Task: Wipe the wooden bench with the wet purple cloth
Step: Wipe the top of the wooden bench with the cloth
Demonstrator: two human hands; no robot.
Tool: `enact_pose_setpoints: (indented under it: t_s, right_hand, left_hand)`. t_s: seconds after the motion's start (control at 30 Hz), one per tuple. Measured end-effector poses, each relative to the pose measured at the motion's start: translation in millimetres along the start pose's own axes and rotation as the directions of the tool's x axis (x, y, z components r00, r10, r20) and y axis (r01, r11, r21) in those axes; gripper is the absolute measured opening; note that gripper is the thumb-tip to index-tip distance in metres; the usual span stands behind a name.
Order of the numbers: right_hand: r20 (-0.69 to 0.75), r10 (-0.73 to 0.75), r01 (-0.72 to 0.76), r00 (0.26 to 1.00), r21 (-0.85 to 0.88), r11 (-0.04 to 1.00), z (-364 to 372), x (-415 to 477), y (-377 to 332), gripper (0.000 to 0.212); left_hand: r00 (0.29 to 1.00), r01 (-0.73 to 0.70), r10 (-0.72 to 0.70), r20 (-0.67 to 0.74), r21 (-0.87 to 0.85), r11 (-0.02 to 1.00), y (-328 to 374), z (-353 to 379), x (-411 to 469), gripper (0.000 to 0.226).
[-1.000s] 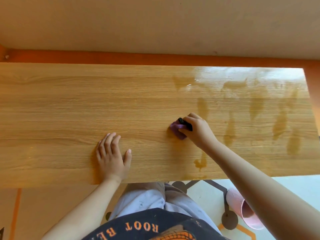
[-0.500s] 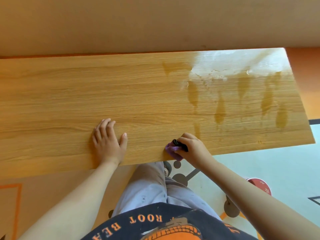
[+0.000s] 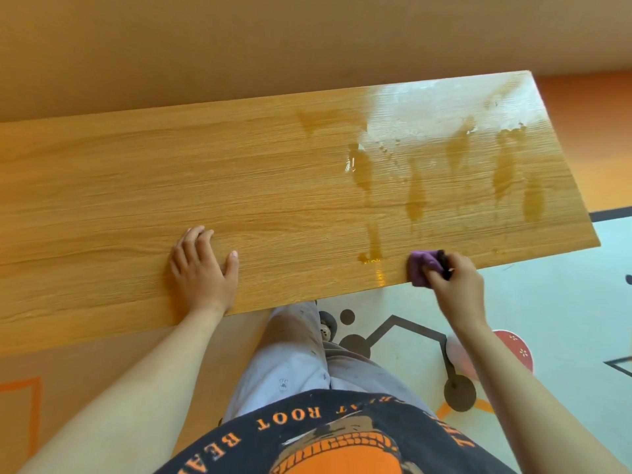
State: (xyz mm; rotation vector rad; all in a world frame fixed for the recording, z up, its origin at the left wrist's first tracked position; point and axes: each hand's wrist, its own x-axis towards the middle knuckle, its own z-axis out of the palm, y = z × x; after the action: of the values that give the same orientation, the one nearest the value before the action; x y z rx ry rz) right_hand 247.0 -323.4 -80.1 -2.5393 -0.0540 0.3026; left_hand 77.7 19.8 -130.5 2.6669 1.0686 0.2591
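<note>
A plain tan wall backs the long wooden bench, which stands over a pale floor printed with dark dots and lines. The right hand has the purple cloth bunched under curled fingers and thumb. It grips the cloth tight and presses it down right at the bench's near edge, with part of the wad hanging off the lip, I'd say so the edge itself gets wiped. Something small and dark sticks out of the grip beside the cloth; I cannot tell what it is. Beyond the grip, towards the wall, the wood shines wet, with darker streaks running down toward it. Just beside the cloth, on the other hand's side, a small puddle sits near the edge. The left hand lies flat, fingers straight and spread, well away from the grip and holding nothing. It looks like a prop to steady the leaning body. The wood on that side of the grip looks dry, so I judge roughly half the bench not yet done
</note>
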Motion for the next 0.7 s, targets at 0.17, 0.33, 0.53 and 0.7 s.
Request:
enact_pose_setpoints:
  t_s: [0.17,0.33,0.53,0.7]
  right_hand:
    - [-0.016,0.054,-0.054,0.998,0.014,0.998,9,-4,-7,0.012]
    - [0.193,-0.214,0.199,0.958,0.096,0.975,58,-34,-70,0.009]
    - [0.247,-0.294,0.277,0.923,0.101,0.956,82,-39,-92,0.014]
    - [0.005,-0.078,0.077,0.997,0.090,0.993,31,10,-40,0.010]
  left_hand:
    - [1.000,0.000,0.000,0.000,0.011,1.000,0,0,0,0.052]
    - [1.000,0.008,-0.008,0.008,0.017,1.000,0,0,0,0.053]
    - [1.000,0.003,-0.003,-0.005,0.018,1.000,-1,1,1,0.053]
    - [1.000,0.002,-0.002,-0.017,0.020,1.000,0,1,1,0.053]
